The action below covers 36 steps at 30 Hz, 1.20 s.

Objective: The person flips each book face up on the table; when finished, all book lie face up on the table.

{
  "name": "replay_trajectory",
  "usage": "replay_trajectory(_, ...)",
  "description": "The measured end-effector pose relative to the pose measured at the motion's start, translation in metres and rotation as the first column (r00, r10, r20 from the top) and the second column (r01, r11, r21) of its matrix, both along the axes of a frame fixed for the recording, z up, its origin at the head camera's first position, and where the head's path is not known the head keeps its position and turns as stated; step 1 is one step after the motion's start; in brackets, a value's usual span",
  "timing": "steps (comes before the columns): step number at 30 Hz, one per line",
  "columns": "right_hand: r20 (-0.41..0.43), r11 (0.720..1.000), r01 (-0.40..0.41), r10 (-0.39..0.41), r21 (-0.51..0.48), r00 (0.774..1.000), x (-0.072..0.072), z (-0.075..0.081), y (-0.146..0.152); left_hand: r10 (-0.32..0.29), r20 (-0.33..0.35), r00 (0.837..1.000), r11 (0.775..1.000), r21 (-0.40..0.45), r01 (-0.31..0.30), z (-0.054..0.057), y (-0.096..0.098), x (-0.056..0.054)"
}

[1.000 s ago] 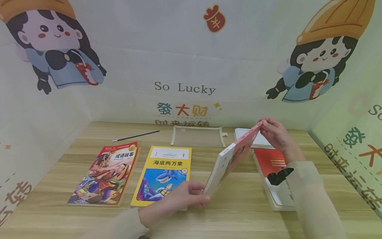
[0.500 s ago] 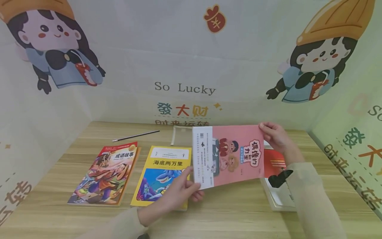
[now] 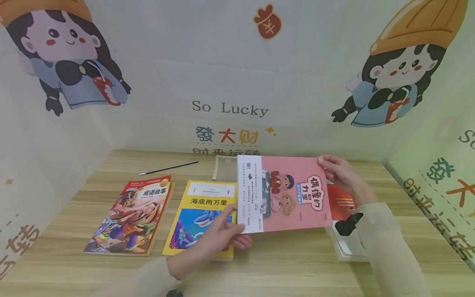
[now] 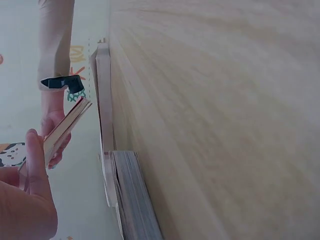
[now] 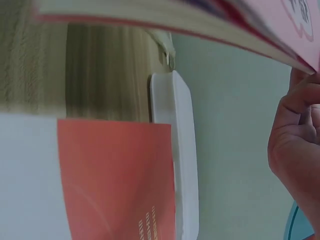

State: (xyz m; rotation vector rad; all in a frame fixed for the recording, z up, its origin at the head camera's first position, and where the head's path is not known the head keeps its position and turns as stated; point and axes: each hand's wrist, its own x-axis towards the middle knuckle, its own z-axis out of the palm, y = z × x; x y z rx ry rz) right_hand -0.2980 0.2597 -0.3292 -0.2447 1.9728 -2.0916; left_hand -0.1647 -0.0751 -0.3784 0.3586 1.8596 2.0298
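A pink book point(image 3: 293, 194) with a white band along its left side is held up over the table, cover facing the head camera and its title running sideways. My left hand point(image 3: 219, 233) pinches its lower left corner, thumb on the front and fingers behind. At the upper right corner, my right hand point(image 3: 337, 169) pinches the cover edge. In the left wrist view the book's page edge point(image 4: 62, 130) shows between both hands, raised off the table. The right wrist view has my right hand point(image 5: 300, 130) gripping the book's corner above a red-and-white book point(image 5: 117, 175).
On the table lie a yellow book point(image 3: 205, 198), partly behind my left forearm, and a colourful storybook point(image 3: 130, 214) further left. A pencil point(image 3: 168, 168) lies behind them. A mesh pouch point(image 3: 222, 167) is mostly hidden by the pink book. A white box-like item point(image 5: 185, 160) lies beyond the red-and-white book.
The pink book has turned from nearly edge-on to show its front cover, its left end rising. My left hand has moved slightly up and left with it; the right hand stays at its corner.
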Motion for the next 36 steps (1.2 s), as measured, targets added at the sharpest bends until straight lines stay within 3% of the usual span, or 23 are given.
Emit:
replay_trajectory(11,0.041,0.965,-0.105,0.098,0.24,0.994,0.0,-0.014,0.007,0.065,0.088,0.994,0.997,0.038,-0.068,0.002,-0.004,-0.005)
replay_trajectory(22,0.027,0.945,-0.209,0.209,0.252,0.978,0.004,-0.02,0.011,0.025,0.107,0.994,0.999,0.028,-0.028,0.003,-0.006,-0.007)
replay_trajectory(27,0.02,0.95,-0.229,0.23,0.211,0.973,0.006,-0.023,0.015,-0.014,0.048,0.999,0.999,-0.037,0.015,0.006,-0.009,-0.01)
replay_trajectory(29,0.024,0.954,-0.234,0.234,0.186,0.972,0.006,-0.024,0.015,0.011,0.03,0.999,0.999,-0.032,-0.01,0.008,-0.009,-0.012)
replay_trajectory(31,0.031,0.955,-0.244,0.242,0.17,0.97,0.006,-0.024,0.015,0.076,0.032,0.997,0.997,-0.014,-0.076,0.009,-0.008,-0.014)
replay_trajectory(36,0.068,0.942,-0.295,0.288,0.158,0.955,0.005,-0.023,0.012,0.262,0.076,0.962,0.96,0.082,-0.268,0.013,-0.011,-0.024)
